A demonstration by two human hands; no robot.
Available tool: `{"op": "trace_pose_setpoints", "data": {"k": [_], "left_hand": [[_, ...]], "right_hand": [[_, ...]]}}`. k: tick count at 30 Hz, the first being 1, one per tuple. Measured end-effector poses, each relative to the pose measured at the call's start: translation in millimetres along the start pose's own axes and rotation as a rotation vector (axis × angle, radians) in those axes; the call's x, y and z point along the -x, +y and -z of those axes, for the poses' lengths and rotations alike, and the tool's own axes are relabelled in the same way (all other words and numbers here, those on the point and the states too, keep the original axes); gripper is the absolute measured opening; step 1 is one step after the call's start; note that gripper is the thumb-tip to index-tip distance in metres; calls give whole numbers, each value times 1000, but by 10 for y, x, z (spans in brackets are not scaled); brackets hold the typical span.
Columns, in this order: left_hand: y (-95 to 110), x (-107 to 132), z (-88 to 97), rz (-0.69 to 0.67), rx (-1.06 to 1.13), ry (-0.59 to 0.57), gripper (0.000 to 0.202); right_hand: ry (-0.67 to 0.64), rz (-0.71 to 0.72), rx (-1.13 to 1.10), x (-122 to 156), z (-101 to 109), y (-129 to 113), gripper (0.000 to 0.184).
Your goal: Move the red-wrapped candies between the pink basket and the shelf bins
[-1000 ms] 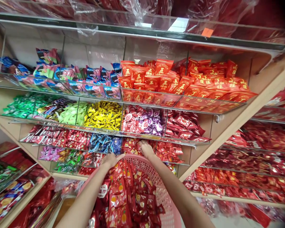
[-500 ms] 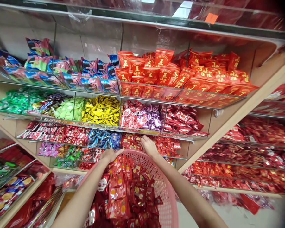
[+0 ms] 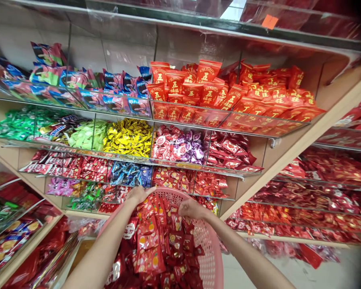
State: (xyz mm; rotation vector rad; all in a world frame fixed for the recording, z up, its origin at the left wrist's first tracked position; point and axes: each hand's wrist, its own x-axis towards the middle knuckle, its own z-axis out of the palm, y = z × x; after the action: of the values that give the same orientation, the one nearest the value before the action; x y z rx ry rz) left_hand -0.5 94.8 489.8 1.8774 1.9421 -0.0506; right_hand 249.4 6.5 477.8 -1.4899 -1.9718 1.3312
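A pink plastic basket (image 3: 209,257) full of small red sweet packets (image 3: 159,245) is held up in front of the shelves. My left hand (image 3: 137,195) grips its far rim, fingers curled over the edge. My right hand (image 3: 191,208) hovers over the packets inside the basket, fingers bent down and closed as in a pinch; what it holds, if anything, is hidden. Just beyond the basket is a shelf compartment of red and gold packets (image 3: 173,179).
Clear-fronted shelves (image 3: 198,170) hold sorted sweets: yellow (image 3: 129,138), green (image 3: 21,124), pink and purple (image 3: 180,146), blue (image 3: 129,174), large orange-red packs (image 3: 228,96) above. A wooden upright (image 3: 291,152) runs diagonally on the right, with more red packets beyond.
My right hand has drawn back from the red and gold packet compartment and come down over the basket. My left hand stays on the rim. The view has tilted slightly.
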Motion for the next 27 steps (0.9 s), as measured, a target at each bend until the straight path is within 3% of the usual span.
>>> {"op": "trace_pose_setpoints", "data": {"k": [2, 5, 7, 9, 12, 17, 22, 27], "left_hand": [[-5, -9, -6, -1, -4, 6, 97], [-20, -33, -24, 10, -2, 9, 98], [-34, -51, -44, 11, 1, 14, 96], [-50, -66, -67, 4, -2, 29, 94], [-67, -76, -91, -22, -12, 47, 90], [-71, -69, -82, -35, -19, 46, 89], [-64, -61, -67, -30, -21, 40, 87], [-64, -59, -74, -23, -15, 38, 89]], "right_hand": [[107, 5, 130, -76, -2, -21, 10], [375, 72, 284, -247, 86, -183, 11], [505, 80, 224, -421, 161, -285, 12], [574, -3, 50, -634, 208, -334, 12], [589, -165, -174, -958, 202, -324, 20], [495, -339, -411, -1280, 139, -301, 29], [443, -378, -671, -1329, 188, -340, 20], [413, -322, -872, -1205, 288, -396, 18]]}}
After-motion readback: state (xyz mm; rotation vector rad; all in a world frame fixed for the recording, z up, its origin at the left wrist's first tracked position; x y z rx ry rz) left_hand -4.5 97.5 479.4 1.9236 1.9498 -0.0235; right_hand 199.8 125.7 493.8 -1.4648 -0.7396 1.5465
